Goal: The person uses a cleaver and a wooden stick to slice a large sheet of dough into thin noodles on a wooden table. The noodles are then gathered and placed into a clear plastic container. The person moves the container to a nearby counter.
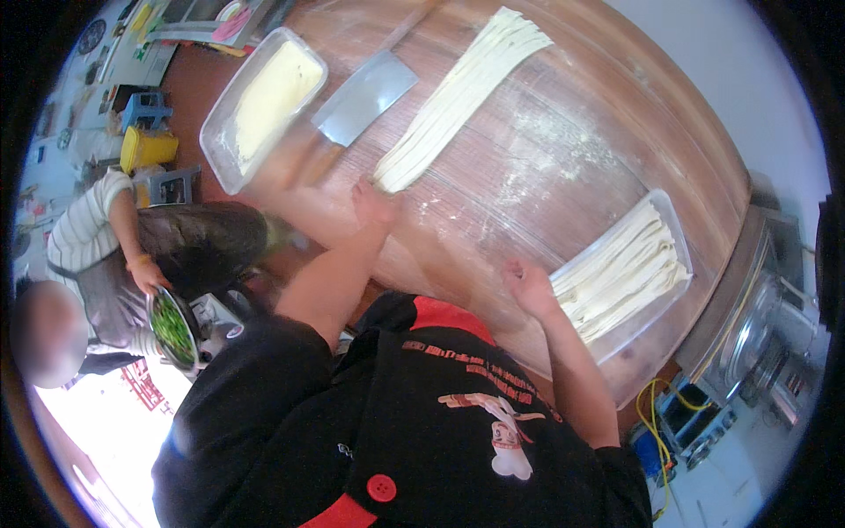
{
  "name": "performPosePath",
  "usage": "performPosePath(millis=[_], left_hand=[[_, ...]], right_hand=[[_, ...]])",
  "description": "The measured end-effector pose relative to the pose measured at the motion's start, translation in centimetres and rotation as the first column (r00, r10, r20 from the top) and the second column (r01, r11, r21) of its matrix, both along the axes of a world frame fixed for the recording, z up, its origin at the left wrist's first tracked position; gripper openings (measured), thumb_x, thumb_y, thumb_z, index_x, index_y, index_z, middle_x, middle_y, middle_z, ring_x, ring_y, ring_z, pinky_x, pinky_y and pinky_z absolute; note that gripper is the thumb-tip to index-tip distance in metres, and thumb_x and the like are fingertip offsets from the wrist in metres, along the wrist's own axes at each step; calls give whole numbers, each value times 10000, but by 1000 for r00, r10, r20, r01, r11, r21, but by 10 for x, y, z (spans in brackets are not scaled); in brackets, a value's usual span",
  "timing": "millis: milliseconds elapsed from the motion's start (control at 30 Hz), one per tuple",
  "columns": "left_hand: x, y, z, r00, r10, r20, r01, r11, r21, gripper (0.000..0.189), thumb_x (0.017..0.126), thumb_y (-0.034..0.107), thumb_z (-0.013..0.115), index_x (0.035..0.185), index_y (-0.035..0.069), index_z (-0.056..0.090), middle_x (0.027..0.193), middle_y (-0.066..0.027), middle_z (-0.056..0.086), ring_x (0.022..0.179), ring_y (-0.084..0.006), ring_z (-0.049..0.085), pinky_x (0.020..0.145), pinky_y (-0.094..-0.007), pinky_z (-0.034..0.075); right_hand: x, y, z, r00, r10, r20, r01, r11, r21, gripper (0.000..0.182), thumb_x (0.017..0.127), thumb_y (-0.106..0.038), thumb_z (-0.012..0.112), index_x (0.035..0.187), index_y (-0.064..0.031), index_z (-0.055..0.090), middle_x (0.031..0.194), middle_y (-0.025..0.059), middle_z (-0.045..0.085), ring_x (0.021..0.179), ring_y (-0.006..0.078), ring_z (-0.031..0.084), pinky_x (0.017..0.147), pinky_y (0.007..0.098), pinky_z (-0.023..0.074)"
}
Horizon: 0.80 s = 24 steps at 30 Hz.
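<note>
My left hand (375,203) is at the near end of a long bundle of dough strips (455,105) lying on the floured wooden worktop (462,224); its fingers touch the dough, but blur hides whether they grip it. My right hand (528,284) is just above the worktop's near edge, beside a clear plastic tray (680,244) of folded dough strips (620,277). Its fingers are curled, and I cannot tell whether anything is in them. Left of the long bundle lies a cleaver (366,96) with a wide metal blade and a wooden handle.
A clear plastic bin (221,122) of pale yellow flour or meal (274,99) stands at the worktop's left end. Another person (92,244) on the left holds a bowl of chopped greens (170,323). Stools and a yellow bin (146,150) are beyond. Metal cookware (749,343) stands at right.
</note>
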State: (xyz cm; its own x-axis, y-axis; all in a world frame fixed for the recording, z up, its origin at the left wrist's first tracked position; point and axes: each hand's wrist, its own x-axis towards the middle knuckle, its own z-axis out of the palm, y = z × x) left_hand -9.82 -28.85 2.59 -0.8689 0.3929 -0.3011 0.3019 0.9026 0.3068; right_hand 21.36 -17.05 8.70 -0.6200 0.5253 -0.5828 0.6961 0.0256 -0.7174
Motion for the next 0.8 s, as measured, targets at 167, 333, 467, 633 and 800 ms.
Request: performPosePath(millis=[167, 333, 467, 633, 800], left_hand=[[-9, -2, 13, 990, -116, 79, 118, 993, -29, 814, 675, 317, 759, 1292, -8, 340, 1208, -191, 459, 1186, -341, 410, 990, -411, 372], [-18, 0, 25, 967, -150, 208, 168, 983, -75, 749, 692, 310, 746, 1246, -27, 372, 1260, -222, 419, 1132, -368, 468, 937, -418, 424], [-7, -2, 21, 948, -148, 282, 166, 985, -39, 667, 714, 311, 720, 1195, -41, 419, 1160, -255, 495, 1011, -383, 545, 858, -433, 464], [48, 2, 11, 873, -212, 438, 165, 976, 143, 457, 738, 269, 677, 1041, -27, 507, 907, -236, 601, 891, -368, 597, 773, -431, 473], [89, 6, 16, 825, -249, 507, 127, 956, 263, 414, 736, 208, 664, 1045, -25, 516, 895, -208, 601, 841, -352, 599, 730, -427, 472]], right_hand=[[-34, 11, -30, 994, -9, 105, 15, 998, -55, 369, 799, -223, 572, 1098, -8, 586, 958, 178, 658, 847, 287, 648, 768, 350, 493], [-73, 14, -19, 989, 42, 141, -10, 976, -217, 407, 814, -216, 559, 1146, 20, 551, 978, 170, 650, 830, 233, 650, 767, 331, 498], [-94, 15, -27, 988, -5, 157, 69, 911, -406, 432, 854, -248, 558, 1173, 42, 522, 1014, 152, 639, 849, 210, 645, 754, 332, 506], [-128, 0, -65, 903, -414, 114, 341, 531, -776, 425, 872, -296, 583, 1140, 31, 539, 981, 137, 637, 877, 217, 618, 766, 351, 503], [-167, -1, -46, 894, -380, 237, 436, 619, -653, 329, 843, -245, 634, 1037, 19, 602, 929, 125, 632, 781, 210, 609, 700, 338, 511]])
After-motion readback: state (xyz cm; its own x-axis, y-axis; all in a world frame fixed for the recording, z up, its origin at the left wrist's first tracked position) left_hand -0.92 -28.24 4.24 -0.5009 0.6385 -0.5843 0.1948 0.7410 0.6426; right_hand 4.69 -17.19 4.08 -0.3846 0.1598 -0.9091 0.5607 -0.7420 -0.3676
